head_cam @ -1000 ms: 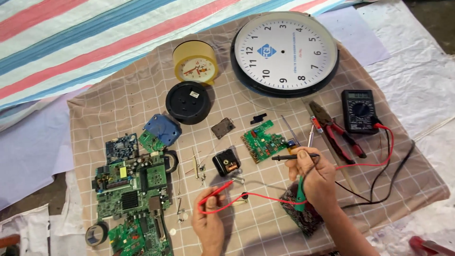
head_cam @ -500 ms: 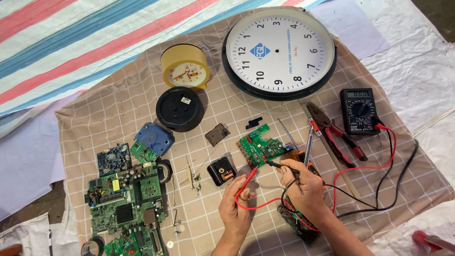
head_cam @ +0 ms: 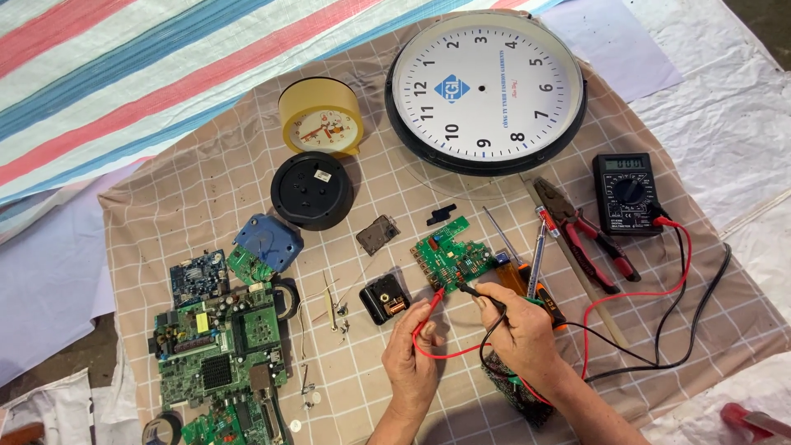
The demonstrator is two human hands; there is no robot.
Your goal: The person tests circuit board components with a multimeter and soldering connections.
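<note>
From the head view I am looking down at a beige checked cloth point(head_cam: 206, 189) spread over a striped tarpaulin point(head_cam: 124, 74), and I am seeing both hands working low in the middle. My left hand point(head_cam: 414, 363) is pinching a slim red test probe point(head_cam: 432, 302), its fingers point(head_cam: 422, 323) clamped on the shaft, with the tip touching the lower left edge of a small green circuit board point(head_cam: 449, 255). My right hand point(head_cam: 523, 330) is gripping a black test probe point(head_cam: 476, 291), fingers closed around it, and its tip is resting on the same board just beside the red one. The board is lying flat on the cloth, between a small black square clock movement point(head_cam: 384, 298) on its left and two screwdrivers point(head_cam: 527, 264) on its right. Red and black leads point(head_cam: 659, 330) are trailing from the probes across the cloth to a black digital multimeter point(head_cam: 626, 194) lying well to the right, near red-handled pliers point(head_cam: 589, 239). Above the board a large round white wall clock with a black rim point(head_cam: 486, 86) is lying face up, with a small yellow round alarm clock point(head_cam: 321, 115) to its left and a black round back cover point(head_cam: 311, 189) below that. A heap of larger green circuit boards point(head_cam: 218, 346) is sitting at the lower left, well apart from the hands, with a blue plastic cover point(head_cam: 268, 241) just above the heap.
</note>
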